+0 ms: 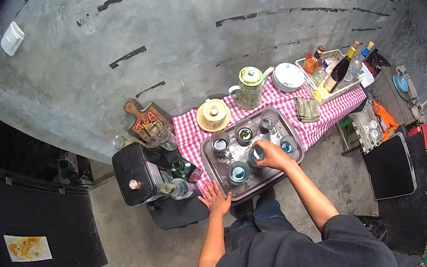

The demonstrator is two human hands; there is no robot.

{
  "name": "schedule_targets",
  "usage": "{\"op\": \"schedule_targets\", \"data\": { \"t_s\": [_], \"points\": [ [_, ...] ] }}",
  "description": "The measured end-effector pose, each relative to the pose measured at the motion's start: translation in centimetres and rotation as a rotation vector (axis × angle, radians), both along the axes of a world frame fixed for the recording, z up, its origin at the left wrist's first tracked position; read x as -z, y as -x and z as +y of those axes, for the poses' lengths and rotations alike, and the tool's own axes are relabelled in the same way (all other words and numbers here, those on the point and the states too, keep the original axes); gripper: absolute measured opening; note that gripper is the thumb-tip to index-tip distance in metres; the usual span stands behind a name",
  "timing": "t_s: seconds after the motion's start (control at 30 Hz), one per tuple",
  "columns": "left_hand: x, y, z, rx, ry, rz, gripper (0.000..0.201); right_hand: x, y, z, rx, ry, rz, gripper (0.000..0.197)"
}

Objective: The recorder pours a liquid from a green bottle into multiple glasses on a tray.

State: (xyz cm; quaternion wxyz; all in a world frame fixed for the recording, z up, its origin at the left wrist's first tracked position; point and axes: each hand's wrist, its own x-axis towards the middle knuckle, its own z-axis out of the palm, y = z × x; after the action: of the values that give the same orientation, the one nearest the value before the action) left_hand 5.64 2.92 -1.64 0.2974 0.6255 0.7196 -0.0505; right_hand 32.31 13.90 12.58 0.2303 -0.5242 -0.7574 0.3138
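Observation:
A grey tray [209, 162] lies on a red-and-white checked cloth [188, 140] and bears several drinking glasses. My right hand [271, 157] reaches over its front rim, fingers curled round the top of a bluish glass [254, 156] in the front row. To the left of that stands another bluish glass [239, 173], and to the right a third glass [287, 146]. Darker glasses, among them one [244, 135] with something green in it, form the back row. My left hand [216, 199] rests flat with spread fingers by the tray's front left corner, holding nothing.
Left of the tray stand a black bin-like container [134, 174], a clear bottle [179, 189] and a green bottle [183, 168]. Behind it are a lidded yellow pot [214, 113], a tall patterned jug [251, 89] and stacked white plates [288, 76]. A basket [336, 91] of bottles sits far right.

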Motion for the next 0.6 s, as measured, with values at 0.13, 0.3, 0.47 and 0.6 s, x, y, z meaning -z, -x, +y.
{"op": "schedule_targets", "data": {
  "t_s": [0.13,0.3,0.47,0.6],
  "points": [
    [-0.63,-0.24,0.23,0.007,0.046,-0.008,0.097,-0.09,-0.19,0.07,-0.006,0.007,0.002,0.053],
    [-0.48,-0.06,0.09,0.004,0.036,-0.006,0.097,-0.30,0.06,0.11,-0.003,0.028,-0.002,0.053],
    [-0.55,-0.26,0.10,0.003,0.040,-0.013,0.097,0.32,-0.23,0.17,-0.001,0.034,-0.007,0.052],
    [-0.06,-0.06,-0.06,0.001,-0.010,-0.001,0.096,0.48,-0.13,0.15,0.001,0.031,-0.011,0.050]
  ]
}}
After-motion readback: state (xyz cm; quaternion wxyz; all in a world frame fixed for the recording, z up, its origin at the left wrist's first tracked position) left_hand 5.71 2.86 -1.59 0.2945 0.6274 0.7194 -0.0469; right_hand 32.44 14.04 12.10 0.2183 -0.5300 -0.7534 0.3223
